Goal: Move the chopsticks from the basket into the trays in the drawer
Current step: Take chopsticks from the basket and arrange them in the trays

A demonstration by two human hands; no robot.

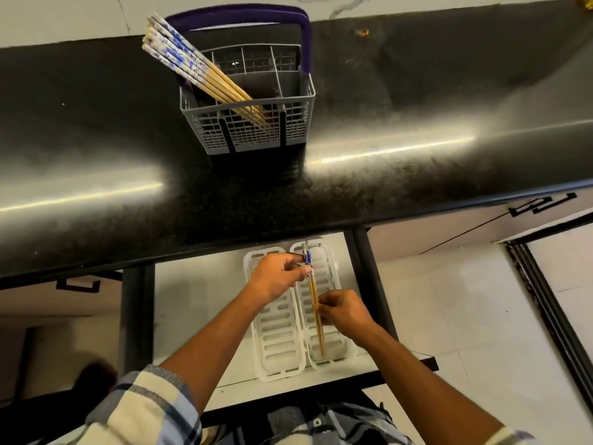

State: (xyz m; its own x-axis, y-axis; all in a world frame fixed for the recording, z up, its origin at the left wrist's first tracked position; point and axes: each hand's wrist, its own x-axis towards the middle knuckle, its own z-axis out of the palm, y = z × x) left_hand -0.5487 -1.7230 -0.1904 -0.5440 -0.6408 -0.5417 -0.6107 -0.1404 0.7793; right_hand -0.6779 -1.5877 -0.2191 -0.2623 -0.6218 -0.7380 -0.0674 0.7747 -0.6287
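Observation:
A grey mesh basket (247, 136) with a purple handle stands on the black counter and holds several chopsticks (192, 67) with blue-and-white tops, leaning to the left. Below, the open drawer (192, 303) holds two white slotted trays side by side, the left tray (277, 342) and the right tray (337, 277). A pair of chopsticks (316, 316) lies lengthwise over the right tray. My left hand (276, 277) pinches its patterned upper end. My right hand (345, 313) pinches the wooden shafts near the middle.
The black counter (417, 130) overhangs the back of the drawer. Black drawer rails run along both sides. White cabinet fronts with black handles (542, 203) lie to the right, with a tiled floor below.

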